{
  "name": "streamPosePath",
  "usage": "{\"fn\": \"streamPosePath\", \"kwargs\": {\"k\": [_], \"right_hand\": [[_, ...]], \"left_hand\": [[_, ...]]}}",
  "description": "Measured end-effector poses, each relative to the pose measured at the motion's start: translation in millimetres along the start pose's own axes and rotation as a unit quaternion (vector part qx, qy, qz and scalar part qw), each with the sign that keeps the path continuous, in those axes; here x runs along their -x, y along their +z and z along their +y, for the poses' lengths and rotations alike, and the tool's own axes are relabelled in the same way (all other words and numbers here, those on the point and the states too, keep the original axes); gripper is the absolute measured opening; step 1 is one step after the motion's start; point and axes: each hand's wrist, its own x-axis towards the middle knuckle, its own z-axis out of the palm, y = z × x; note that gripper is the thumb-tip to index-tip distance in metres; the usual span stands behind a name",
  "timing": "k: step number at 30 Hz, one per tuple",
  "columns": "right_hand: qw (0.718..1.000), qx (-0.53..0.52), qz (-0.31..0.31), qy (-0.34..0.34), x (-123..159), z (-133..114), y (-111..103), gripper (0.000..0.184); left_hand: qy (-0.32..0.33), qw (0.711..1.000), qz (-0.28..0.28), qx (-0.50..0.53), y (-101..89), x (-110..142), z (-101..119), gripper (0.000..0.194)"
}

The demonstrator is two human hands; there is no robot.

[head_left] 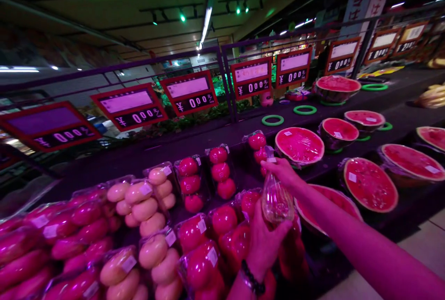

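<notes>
My left hand (263, 239) is closed round the lower part of a clear plastic wrapped pack (276, 198), held up above the fruit display. My right hand (283, 172) pinches the top of the same pack, where a white label shows. What is inside the clear wrap I cannot make out. Directly beneath lie wrapped packs of red apples (222, 226). A dark watch or bracelet (252, 280) sits on my left wrist.
Packs of pale apples (153, 216) and pink-red fruit (69, 226) fill the left of the dark stand. Halved, wrapped watermelons (370, 184) lie to the right, with green rings (272, 120) behind. Price signs (189, 92) hang on a rail. Tiled floor (427, 244) lies at right.
</notes>
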Motion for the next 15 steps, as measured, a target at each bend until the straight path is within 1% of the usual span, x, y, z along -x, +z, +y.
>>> {"fn": "streamPosePath", "kwargs": {"k": [2, 4, 7, 10, 12, 15], "right_hand": [[1.0, -0.001, 0.002, -0.002, -1, -2, 0, 0.051], [1.0, -0.001, -0.006, -0.002, 0, 1, 0, 0.054], [0.999, 0.021, -0.022, 0.012, 6, 15, -1, 0.058], [0.997, 0.061, -0.021, 0.03, 14, 33, 1, 0.053], [0.996, 0.078, -0.033, 0.032, 20, 39, 8, 0.051], [0.992, 0.08, -0.094, 0.028, 24, 33, 29, 0.051]], "left_hand": [[0.002, 1.0, -0.017, 0.011, -2.7, -5, -2, 0.077], [-0.007, 1.0, -0.02, 0.015, -3.2, -6, -6, 0.076], [-0.031, 0.999, -0.006, -0.005, -0.9, 0, -17, 0.072], [-0.051, 0.998, -0.008, -0.02, 1.1, 10, -29, 0.074], [-0.067, 0.997, 0.003, -0.033, 0.0, 17, -34, 0.079], [-0.075, 0.997, 0.023, -0.019, -7.7, 23, -33, 0.087]]}}
